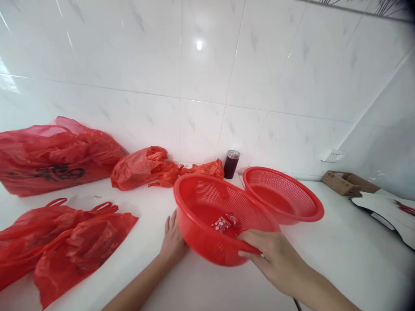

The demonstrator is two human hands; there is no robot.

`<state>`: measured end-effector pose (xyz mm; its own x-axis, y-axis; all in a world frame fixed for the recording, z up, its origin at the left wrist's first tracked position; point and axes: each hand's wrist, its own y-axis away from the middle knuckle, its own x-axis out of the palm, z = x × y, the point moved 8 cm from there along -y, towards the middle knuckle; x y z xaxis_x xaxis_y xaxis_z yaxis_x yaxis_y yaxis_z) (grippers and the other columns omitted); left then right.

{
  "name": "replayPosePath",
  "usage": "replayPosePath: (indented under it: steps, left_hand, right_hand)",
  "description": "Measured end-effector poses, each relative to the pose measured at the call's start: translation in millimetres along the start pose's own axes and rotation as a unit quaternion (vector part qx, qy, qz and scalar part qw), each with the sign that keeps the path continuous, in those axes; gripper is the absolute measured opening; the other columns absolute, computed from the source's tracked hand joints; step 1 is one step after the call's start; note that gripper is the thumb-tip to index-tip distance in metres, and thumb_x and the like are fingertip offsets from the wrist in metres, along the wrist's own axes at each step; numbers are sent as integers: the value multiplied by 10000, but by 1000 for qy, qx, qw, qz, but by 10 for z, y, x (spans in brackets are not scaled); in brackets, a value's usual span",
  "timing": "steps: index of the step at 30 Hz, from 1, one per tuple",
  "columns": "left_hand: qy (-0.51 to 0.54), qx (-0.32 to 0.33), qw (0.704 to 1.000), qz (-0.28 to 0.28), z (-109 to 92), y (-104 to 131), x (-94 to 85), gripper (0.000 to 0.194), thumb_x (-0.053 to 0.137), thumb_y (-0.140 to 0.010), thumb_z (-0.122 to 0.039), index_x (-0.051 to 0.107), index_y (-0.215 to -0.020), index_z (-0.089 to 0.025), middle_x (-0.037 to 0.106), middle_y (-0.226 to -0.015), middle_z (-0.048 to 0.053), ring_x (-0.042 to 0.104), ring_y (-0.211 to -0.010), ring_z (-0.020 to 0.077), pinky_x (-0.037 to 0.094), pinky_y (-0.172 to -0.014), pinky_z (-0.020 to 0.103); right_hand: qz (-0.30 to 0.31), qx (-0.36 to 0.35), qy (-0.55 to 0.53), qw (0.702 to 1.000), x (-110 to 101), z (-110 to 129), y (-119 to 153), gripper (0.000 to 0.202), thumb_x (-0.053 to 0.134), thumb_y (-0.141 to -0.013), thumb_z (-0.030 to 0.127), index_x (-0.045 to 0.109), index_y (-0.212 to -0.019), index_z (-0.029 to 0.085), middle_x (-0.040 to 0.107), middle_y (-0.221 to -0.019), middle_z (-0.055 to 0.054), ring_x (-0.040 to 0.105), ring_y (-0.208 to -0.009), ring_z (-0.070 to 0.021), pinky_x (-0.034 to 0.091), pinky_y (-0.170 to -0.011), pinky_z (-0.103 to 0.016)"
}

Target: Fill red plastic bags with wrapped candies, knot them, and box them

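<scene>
My right hand (269,255) grips the near right rim of a round red plastic colander (207,235), fingers over the edge and thumb outside. The colander is tilted, its inside facing up and away. At its bottom lie small red packets (227,222), one with white marks; their kind is hard to make out. Beside the colander's left wall, my left hand (174,235) rests low with fingers stretched out. Part of that hand is hidden by the colander, so I cannot tell whether it presses on the wall. A second red colander (279,196) stands just behind to the right.
Red plastic bags (81,242) lie at the left on the white table (155,198). A large printed red bag (58,155) and a knotted one (139,168) sit along the tiled wall. A dark tumbler (231,165) stands behind; a cardboard box (348,183) is at right.
</scene>
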<state>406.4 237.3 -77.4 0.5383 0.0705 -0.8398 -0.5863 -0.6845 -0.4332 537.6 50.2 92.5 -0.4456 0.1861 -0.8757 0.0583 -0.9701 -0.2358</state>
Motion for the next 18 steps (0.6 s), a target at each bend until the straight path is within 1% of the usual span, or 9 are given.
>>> replayPosePath:
  steps: [1, 3, 6, 10, 12, 13, 15, 17, 18]
  left_hand:
    - [-1, 0, 1000, 24, -28, -127, 82, 479, 580, -799, -237, 590, -1275, -191, 498, -1419, 158, 282, -1394, 396, 157, -1122, 614]
    - [17, -6, 999, 49, -79, -350, 182, 544, 594, -803, -298, 538, -1334, -191, 505, -1414, 157, 327, -1367, 393, 125, -1117, 629]
    - [52, -19, 996, 73, -118, -521, 222, 555, 597, -809, -363, 531, -1329, -181, 576, -1313, 155, 451, -1257, 366, 172, -1098, 618]
    - [117, -29, 986, 113, -116, -407, 133, 259, 549, -791, -196, 680, -1015, -178, 660, -1069, 117, 537, -1115, 310, 360, -1005, 472]
    - [161, -38, 976, 142, -106, -275, 29, 231, 486, -782, -130, 673, -901, -196, 679, -948, 73, 589, -986, 268, 439, -889, 404]
    - [185, -45, 969, 157, -102, -211, -45, 242, 454, -794, -128, 661, -895, -204, 680, -906, 53, 606, -905, 244, 465, -818, 371]
    - [229, -60, 955, 178, -104, -100, -236, 272, 391, -852, -175, 637, -962, -219, 675, -870, 26, 613, -785, 205, 482, -714, 321]
    - [320, -91, 924, 186, -113, -17, -448, 283, 360, -911, -260, 629, -991, -226, 673, -910, 22, 612, -792, 188, 483, -732, 308]
    - [382, -113, 899, 183, -119, 17, -543, 282, 371, -926, -304, 640, -946, -222, 673, -962, 29, 611, -836, 189, 478, -769, 308]
  right_hand:
    - [-4, 29, 10, 1000, 22, -104, 4, 179, 465, -936, 228, 640, -897, 228, 671, -761, 0, 624, -639, -140, 457, -572, -223]
    - [-23, 77, 42, 996, 16, -328, 44, 196, 457, -943, 281, 645, -913, 236, 682, -773, -7, 634, -649, -159, 469, -583, -248]
    - [-46, 133, 107, 984, -4, -695, 145, 252, 421, -953, 330, 649, -1031, 253, 714, -871, -32, 663, -695, -191, 496, -605, -290]
    - [-41, 217, 221, 950, 70, -1209, 246, 300, 404, -945, 309, 624, -1139, 249, 720, -1017, -68, 686, -748, -246, 506, -570, -341]
    - [-60, 235, 248, 938, 107, -1343, 234, 330, 403, -936, 272, 595, -1203, 239, 705, -1069, -86, 687, -808, -269, 511, -577, -361]
    - [-85, 227, 248, 938, 114, -1341, 203, 353, 414, -931, 261, 567, -1248, 236, 689, -1109, -94, 680, -874, -281, 522, -626, -382]
    - [-155, 179, 219, 946, 126, -1198, 102, 400, 453, -923, 266, 504, -1320, 236, 639, -1207, -104, 626, -1046, -294, 516, -794, -436]
    - [-202, 117, 140, 962, 208, -950, -46, 365, 489, -924, 298, 515, -1284, 242, 613, -1237, -94, 569, -1142, -271, 465, -935, -445]
    - [-204, 90, 87, 971, 294, -817, -140, 316, 498, -927, 312, 542, -1234, 246, 616, -1224, -84, 559, -1154, -249, 449, -969, -426]
